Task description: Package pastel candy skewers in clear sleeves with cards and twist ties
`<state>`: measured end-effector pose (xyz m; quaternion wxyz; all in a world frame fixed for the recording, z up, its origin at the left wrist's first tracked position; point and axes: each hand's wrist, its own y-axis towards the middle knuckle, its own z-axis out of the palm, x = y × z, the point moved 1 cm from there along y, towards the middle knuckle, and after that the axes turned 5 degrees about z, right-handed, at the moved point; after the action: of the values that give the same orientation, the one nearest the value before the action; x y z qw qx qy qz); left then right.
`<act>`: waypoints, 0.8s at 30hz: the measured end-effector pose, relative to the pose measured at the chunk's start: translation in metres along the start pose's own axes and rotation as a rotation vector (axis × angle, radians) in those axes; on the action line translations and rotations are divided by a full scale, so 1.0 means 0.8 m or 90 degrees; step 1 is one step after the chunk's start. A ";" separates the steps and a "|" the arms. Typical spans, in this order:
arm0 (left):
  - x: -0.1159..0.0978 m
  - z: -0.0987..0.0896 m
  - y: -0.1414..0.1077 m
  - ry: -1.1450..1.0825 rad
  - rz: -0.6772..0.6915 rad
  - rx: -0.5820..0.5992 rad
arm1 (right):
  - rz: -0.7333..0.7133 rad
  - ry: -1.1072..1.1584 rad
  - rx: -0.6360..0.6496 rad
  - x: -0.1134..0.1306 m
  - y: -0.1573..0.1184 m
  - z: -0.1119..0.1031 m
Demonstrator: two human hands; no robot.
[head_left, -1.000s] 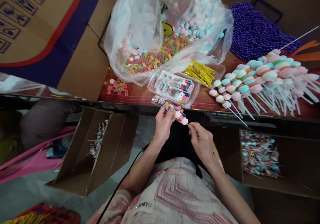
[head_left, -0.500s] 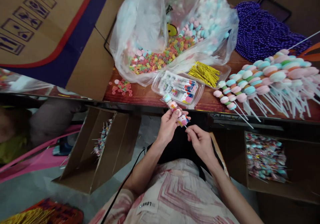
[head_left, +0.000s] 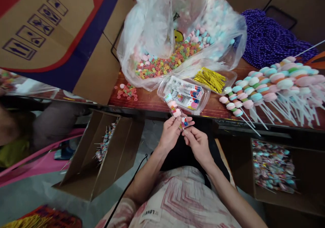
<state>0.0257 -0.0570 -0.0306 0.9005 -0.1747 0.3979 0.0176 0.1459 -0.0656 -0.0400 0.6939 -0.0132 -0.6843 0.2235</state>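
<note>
My left hand (head_left: 170, 133) is closed around a candy skewer (head_left: 172, 106) in a clear printed wrapper, tilted up and to the left over the table edge. My right hand (head_left: 196, 140) pinches the wrapper's lower end, close beside the left fingertips. Just beyond the skewer lies a clear tray (head_left: 203, 108) of printed wrappers. Gold twist ties (head_left: 210, 80) fill another tray behind it. On the right of the table (head_left: 149, 101), unwrapped candy skewers (head_left: 276, 82) are piled with white sticks pointing toward me.
A plastic bag (head_left: 157, 24) of loose candies stands behind the trays, with loose rings (head_left: 128, 91) left of them. Purple cord (head_left: 269, 38) lies at back right. A large carton (head_left: 63, 35) stands left. Open boxes of wrapped skewers sit below at left (head_left: 106, 167) and right (head_left: 269, 199).
My right hand has moved up and left from the stick to the wrapper's lower end, nearer my left hand. The whole view has shifted slightly.
</note>
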 end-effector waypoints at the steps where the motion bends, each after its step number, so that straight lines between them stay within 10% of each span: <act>1: -0.001 0.001 0.001 -0.005 -0.001 -0.003 | 0.002 0.006 0.004 0.001 0.000 0.002; 10: -0.009 0.004 -0.003 0.115 0.105 0.021 | -0.045 -0.055 -0.002 0.046 0.019 0.010; 16: -0.040 0.013 0.000 0.023 0.107 0.109 | -0.073 -0.265 0.210 0.093 0.046 -0.009; 21: -0.042 0.012 0.013 0.008 0.150 0.001 | -0.167 -0.719 -0.257 0.135 0.127 -0.078; 24: -0.033 0.010 0.014 0.003 0.103 -0.010 | -0.123 -0.877 -0.331 0.139 0.181 -0.108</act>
<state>0.0113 -0.0409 -0.0096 0.8937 -0.1490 0.4128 0.0933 0.1820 0.1257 0.0123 0.0988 0.0267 -0.9935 -0.0502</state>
